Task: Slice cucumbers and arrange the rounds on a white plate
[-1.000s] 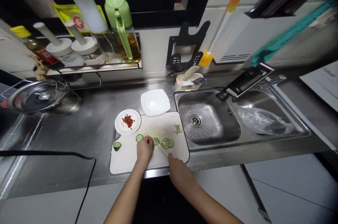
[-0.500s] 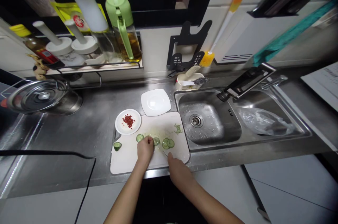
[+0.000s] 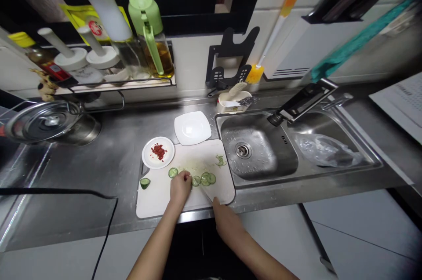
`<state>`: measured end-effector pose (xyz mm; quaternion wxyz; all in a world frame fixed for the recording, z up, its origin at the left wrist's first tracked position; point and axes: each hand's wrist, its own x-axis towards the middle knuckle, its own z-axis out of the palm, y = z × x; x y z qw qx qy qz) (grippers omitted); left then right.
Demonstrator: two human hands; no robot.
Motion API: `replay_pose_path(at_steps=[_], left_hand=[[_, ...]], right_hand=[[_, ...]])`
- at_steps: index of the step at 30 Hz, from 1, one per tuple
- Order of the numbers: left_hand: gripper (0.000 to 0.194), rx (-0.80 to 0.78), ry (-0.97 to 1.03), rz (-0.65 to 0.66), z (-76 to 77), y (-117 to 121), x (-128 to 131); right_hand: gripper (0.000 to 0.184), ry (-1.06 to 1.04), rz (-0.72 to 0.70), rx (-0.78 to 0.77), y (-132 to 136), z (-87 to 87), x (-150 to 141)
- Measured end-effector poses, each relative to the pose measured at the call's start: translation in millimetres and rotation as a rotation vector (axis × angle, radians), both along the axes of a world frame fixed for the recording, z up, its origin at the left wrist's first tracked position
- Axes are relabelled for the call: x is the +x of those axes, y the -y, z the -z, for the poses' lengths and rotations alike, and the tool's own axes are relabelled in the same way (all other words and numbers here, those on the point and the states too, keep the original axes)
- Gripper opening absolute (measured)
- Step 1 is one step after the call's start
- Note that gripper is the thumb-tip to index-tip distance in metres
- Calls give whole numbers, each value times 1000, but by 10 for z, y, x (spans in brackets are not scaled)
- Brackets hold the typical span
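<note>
A white cutting board [image 3: 154, 201] lies on the steel counter in front of me. My left hand [image 3: 180, 187] rests on it with fingers curled down over a cucumber piece that is mostly hidden. My right hand [image 3: 225, 220] is closed around a knife [image 3: 207, 191] whose thin blade angles toward the slices. Several round cucumber slices [image 3: 206, 179] lie right of my left hand, one slice [image 3: 172, 172] to its left. A cucumber end [image 3: 144, 182] sits at the board's left edge, and green peel scraps [image 3: 220, 161] near the far right corner.
A round white plate with chopped red chilli [image 3: 158, 152] and a square white plate [image 3: 192, 127] sit behind the board. The sink [image 3: 260, 152] with a tap [image 3: 298, 104] is right; a plastic bag [image 3: 325, 150] lies in its second basin. A pot lid [image 3: 42, 121] and a black cable [image 3: 66, 193] are left.
My right hand has drawn back toward the counter's front edge with the knife. Another slice lies beside my left hand, which has barely moved.
</note>
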<state>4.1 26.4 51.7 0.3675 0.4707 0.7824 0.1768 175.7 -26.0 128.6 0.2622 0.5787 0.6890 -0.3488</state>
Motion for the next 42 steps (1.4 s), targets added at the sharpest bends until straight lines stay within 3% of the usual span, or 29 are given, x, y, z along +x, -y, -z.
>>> replay_pose_path(at_steps=[6, 14, 22, 27, 30, 34, 38, 42], left_hand=[[9, 0, -50, 103, -5, 7, 29], [8, 11, -29, 129, -18, -13, 55], [4, 63, 91, 104, 6, -18, 99], [11, 118, 119, 112, -1, -44, 77], [14, 141, 101, 73, -44, -22, -39], [20, 161, 50, -72, -70, 14, -308], [23, 180, 26, -205, -6, 11, -554], [22, 176, -34, -233, 85, 15, -664]], right_hand=[[61, -8, 8, 13, 55, 84, 45], [65, 39, 14, -30, 106, -53, 135], [64, 20, 36, -33, 148, -25, 189], [64, 18, 29, -26, 163, 24, 213], [65, 10, 36, -26, 173, 58, 233], [65, -1, 40, -39, 160, 41, 236], [66, -6, 29, -25, 149, 26, 232], [67, -3, 26, -13, 162, 56, 237]])
